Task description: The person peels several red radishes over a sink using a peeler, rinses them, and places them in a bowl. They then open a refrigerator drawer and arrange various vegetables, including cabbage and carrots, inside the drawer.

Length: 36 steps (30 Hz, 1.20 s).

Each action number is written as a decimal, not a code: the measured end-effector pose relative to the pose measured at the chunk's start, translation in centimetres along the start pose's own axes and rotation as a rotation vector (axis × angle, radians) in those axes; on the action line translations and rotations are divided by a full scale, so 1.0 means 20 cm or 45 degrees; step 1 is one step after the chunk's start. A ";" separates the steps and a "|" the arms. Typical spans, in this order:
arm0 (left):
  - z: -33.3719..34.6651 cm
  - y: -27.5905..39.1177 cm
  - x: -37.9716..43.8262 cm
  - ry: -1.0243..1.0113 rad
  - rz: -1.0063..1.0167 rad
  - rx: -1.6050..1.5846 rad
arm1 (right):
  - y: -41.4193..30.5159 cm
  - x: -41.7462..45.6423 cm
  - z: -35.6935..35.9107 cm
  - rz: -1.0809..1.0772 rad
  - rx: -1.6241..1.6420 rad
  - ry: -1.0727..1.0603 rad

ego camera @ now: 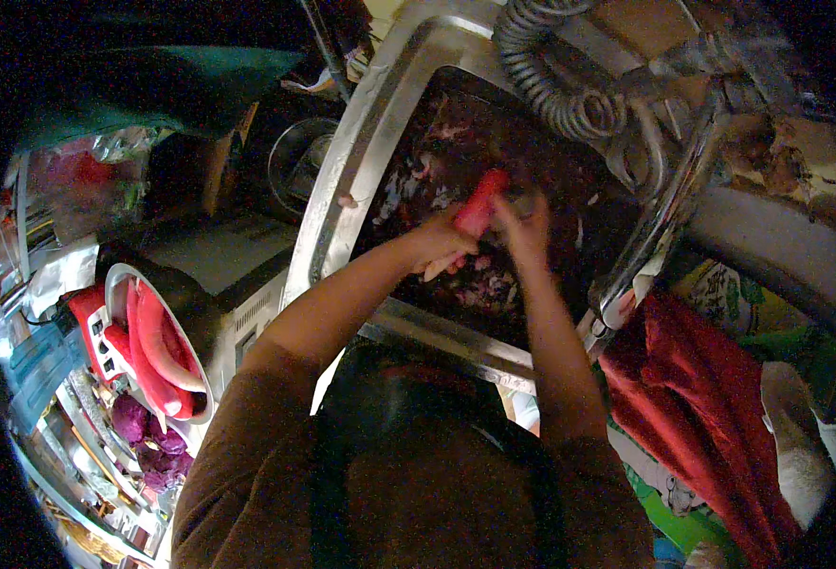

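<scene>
Over the basin of a metal sink [339, 185], my left hand [439, 245] grips a red root vegetable [480, 206], possibly a radish or carrot, held at a slant with its upper end away from me. My right hand [524, 224], blurred, is just right of the vegetable, its fingers spread; whether it holds a small tool cannot be told. Dark, wet scraps and peelings [482, 284] lie in the basin below both hands.
A coiled metal hose [546, 78] and a faucet pipe [663, 242] border the sink at right. A red cloth [702, 398] hangs at lower right. At left, a white-rimmed bowl [208, 412] holds several red roots [151, 334], near purple vegetables [130, 419]. A glass bowl [282, 156] stands beside the sink.
</scene>
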State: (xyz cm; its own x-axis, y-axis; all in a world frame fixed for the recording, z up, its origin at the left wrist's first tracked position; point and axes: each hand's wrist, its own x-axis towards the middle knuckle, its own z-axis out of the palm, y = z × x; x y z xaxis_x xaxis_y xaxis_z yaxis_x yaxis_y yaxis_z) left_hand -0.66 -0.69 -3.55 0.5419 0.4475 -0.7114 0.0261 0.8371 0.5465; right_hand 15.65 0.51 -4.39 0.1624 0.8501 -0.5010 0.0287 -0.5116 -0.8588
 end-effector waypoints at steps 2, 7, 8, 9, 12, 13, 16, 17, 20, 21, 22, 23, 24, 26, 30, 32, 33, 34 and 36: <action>0.02 -0.10 0.09 -0.040 0.166 0.266 | 0.04 -0.05 0.11 -0.493 -0.715 0.235; 0.11 -0.13 0.09 0.193 0.046 0.681 | 0.16 0.26 -0.02 -0.063 -0.366 0.058; 0.09 -0.15 0.10 0.296 0.108 0.851 | 0.23 0.22 0.01 -0.117 -0.448 0.085; 0.07 -0.21 0.13 0.402 0.176 0.998 | 0.22 0.15 0.07 -0.172 -0.534 0.111; 0.07 -0.23 0.16 0.414 0.197 1.196 | 0.20 0.02 0.13 -0.628 -0.849 0.275; 0.08 -0.17 0.10 0.458 0.156 1.249 | 0.25 0.12 0.07 -0.320 -0.490 0.141; 0.11 -0.14 0.00 0.440 0.169 1.399 | 0.28 0.26 0.01 0.055 -0.075 -0.005; 0.11 -0.11 -0.02 0.449 0.108 1.420 | 0.32 0.21 0.06 -0.177 -0.388 0.123; 0.12 -0.02 -0.05 0.456 0.022 1.332 | 0.33 0.11 0.10 -0.463 -0.956 0.383; 0.13 -0.01 -0.06 0.458 -0.056 1.333 | 0.36 0.14 0.08 -0.287 -0.869 0.389; 0.13 -0.02 -0.06 0.468 0.037 1.347 | 0.37 0.20 0.06 -0.122 -0.766 0.402; 0.13 -0.06 -0.08 0.477 0.131 1.361 | 0.38 0.26 0.03 0.043 -0.661 0.412; 0.11 -0.11 -0.08 0.492 0.210 1.357 | 0.12 0.29 -0.04 0.491 -0.305 -0.037; 0.09 -0.15 -0.08 0.396 0.527 1.105 | 0.08 0.25 -0.12 0.540 0.262 -0.303; 0.08 -0.06 -0.14 -0.318 -0.334 -0.256 | -0.06 0.08 -0.21 0.413 0.903 -0.721; 0.12 0.05 -0.23 -0.356 -0.402 -0.313 | 0.01 0.08 -0.25 0.226 1.211 -0.865; 0.11 0.04 -0.22 -0.300 -0.283 -0.142 | -0.02 0.06 -0.24 0.293 1.151 -0.806; 0.11 0.01 -0.21 -0.235 -0.173 0.042 | -0.07 0.02 -0.24 0.360 1.087 -0.741; 0.12 0.01 -0.20 0.044 0.253 0.707 | -0.15 0.02 -0.23 0.484 0.905 -0.648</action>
State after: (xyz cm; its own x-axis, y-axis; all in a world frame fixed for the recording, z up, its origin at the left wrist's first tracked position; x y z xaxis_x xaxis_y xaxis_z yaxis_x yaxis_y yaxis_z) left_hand -0.68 -3.05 0.45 0.5541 0.5967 -0.5805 0.3676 0.4503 0.8137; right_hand 20.21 1.77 -1.48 -0.4161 0.6807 -0.6029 -0.5710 -0.7116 -0.4093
